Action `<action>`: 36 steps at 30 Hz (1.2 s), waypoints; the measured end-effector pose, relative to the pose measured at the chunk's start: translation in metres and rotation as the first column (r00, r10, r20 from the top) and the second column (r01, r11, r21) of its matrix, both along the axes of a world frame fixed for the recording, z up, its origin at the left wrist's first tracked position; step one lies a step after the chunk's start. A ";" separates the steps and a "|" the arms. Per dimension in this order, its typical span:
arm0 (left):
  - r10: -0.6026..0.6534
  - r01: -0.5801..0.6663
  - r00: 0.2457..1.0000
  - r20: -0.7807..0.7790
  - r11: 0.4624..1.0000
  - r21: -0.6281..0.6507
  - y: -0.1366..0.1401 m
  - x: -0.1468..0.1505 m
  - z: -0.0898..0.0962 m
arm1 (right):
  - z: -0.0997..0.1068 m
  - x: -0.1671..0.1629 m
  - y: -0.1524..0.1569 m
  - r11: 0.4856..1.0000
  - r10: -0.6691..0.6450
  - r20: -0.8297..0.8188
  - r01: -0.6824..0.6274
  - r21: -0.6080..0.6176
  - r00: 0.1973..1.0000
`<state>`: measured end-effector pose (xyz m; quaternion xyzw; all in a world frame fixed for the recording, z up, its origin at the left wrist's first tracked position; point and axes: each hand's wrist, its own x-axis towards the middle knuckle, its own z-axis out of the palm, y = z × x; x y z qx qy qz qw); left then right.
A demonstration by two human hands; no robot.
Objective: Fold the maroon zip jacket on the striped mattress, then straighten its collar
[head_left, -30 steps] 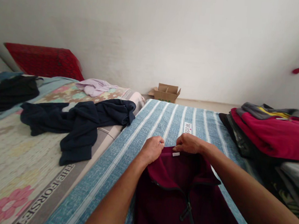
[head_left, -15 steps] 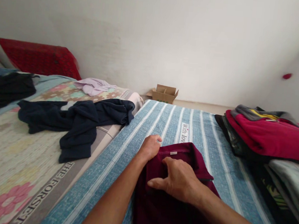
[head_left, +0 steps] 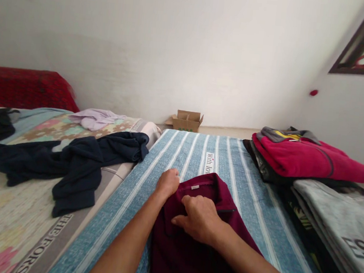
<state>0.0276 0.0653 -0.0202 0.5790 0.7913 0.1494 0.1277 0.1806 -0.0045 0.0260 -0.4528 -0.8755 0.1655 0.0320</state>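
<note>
A maroon collared top (head_left: 186, 257) lies on the blue striped bedsheet in front of me, its collar away from me and a small pale label inside the neck. My left hand (head_left: 168, 182) is closed at the left corner of the collar, fingers curled on the cloth. Over the upper front of the garment rests my right hand (head_left: 200, 219), palm down, its thumb and forefinger apart; its other fingers are partly hidden. The lower part of the top runs out of view at the bottom.
To the right are a folded pink-red garment (head_left: 295, 158) and a stack of grey clothes (head_left: 338, 220). Navy clothing (head_left: 80, 156) and a lilac cloth (head_left: 95, 118) lie on the floral bed at left. A cardboard box (head_left: 186, 120) stands by the wall.
The view has turned a little to the right, so more of the right-hand clothes and a framed opening show. Both hands stay at the maroon top, in nearly the same pose.
</note>
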 end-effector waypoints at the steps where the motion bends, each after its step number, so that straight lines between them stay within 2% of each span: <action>1: 0.004 -0.004 0.998 -0.066 1.000 0.002 -0.004 0.003 0.005 | 0.000 0.002 -0.003 0.999 0.002 -0.028 -0.001 0.039 1.000; 4: -0.032 0.051 0.959 -0.283 0.997 0.062 -0.016 0.016 0.022 | -0.002 0.011 -0.013 0.984 0.037 -0.141 -0.012 0.175 0.989; 7: -0.113 0.169 0.933 -0.342 0.976 0.137 -0.027 0.033 0.039 | -0.006 0.032 -0.020 0.949 0.073 -0.262 0.014 0.315 0.962; 11: -0.310 0.333 0.936 -0.165 0.933 0.137 -0.037 0.060 0.052 | -0.021 0.071 -0.022 0.874 0.026 -0.416 0.181 0.451 0.909; 14: -0.433 0.429 0.901 0.021 0.898 0.095 -0.040 0.079 0.052 | -0.039 0.098 -0.018 0.826 -0.013 -0.444 0.260 0.500 0.896; 17: -0.428 0.425 0.890 0.160 0.904 0.050 -0.038 0.091 0.044 | -0.058 0.110 -0.014 0.796 -0.003 -0.465 0.283 0.536 0.885; 22: -0.347 0.367 0.879 0.327 0.930 -0.001 -0.033 0.097 0.031 | -0.077 0.108 -0.012 0.736 0.085 -0.469 0.262 0.624 0.879; 26: -0.334 0.364 0.848 0.412 0.931 0.006 -0.034 0.101 0.030 | -0.083 0.106 -0.011 0.738 0.111 -0.465 0.241 0.631 0.878; 36: -0.210 0.260 0.788 0.579 0.966 -0.003 -0.041 0.109 0.033 | -0.089 0.105 -0.012 0.810 0.071 -0.457 0.216 0.545 0.886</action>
